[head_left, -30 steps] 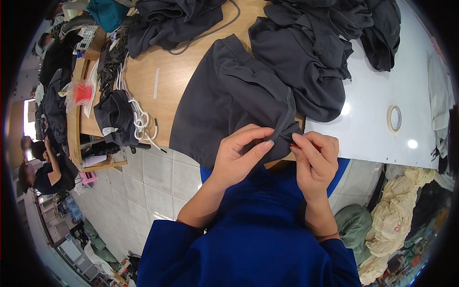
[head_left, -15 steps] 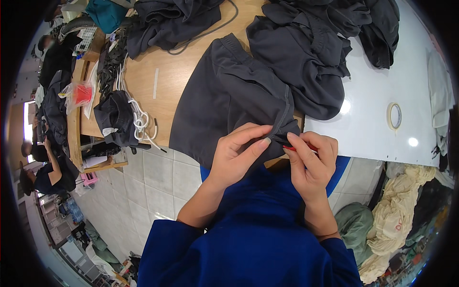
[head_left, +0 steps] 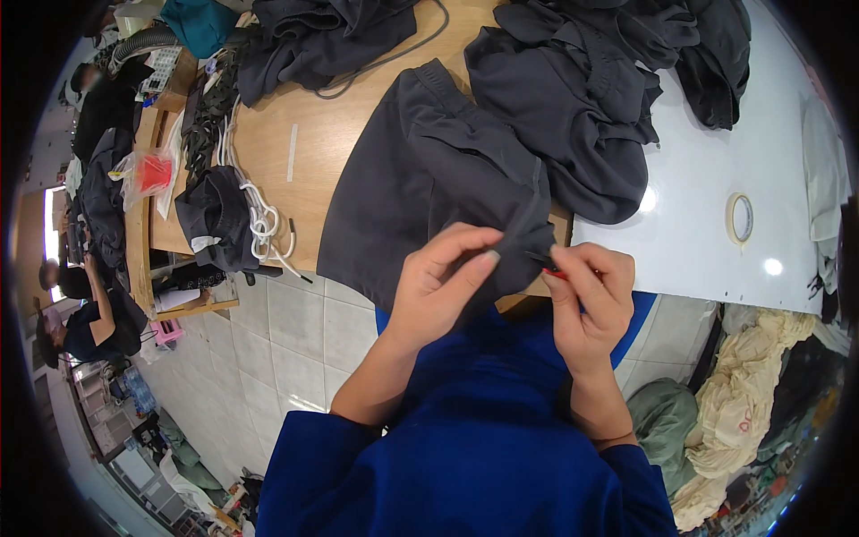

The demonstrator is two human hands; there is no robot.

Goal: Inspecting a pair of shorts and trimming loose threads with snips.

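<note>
A pair of dark grey shorts with a gathered elastic waistband lies at the table's near edge, its closest part lifted toward me. My left hand pinches the fabric by a seam between thumb and forefinger. Just right of it, my right hand is closed on a small red-handled tool. The tool's thin dark tip points left at the lifted cloth; whether it touches cannot be told. Fingers hide most of the handle, so its exact kind is unclear.
More dark garments are heaped beyond the shorts. A tape roll lies on the white tabletop at right. White cords hang at the wooden table's left edge. Cream cloth is piled low right. Other people are at far left.
My right hand has shifted slightly right, away from my left, and the tool has turned so its dark tip shows. My left hand keeps its pinch on the cloth.
</note>
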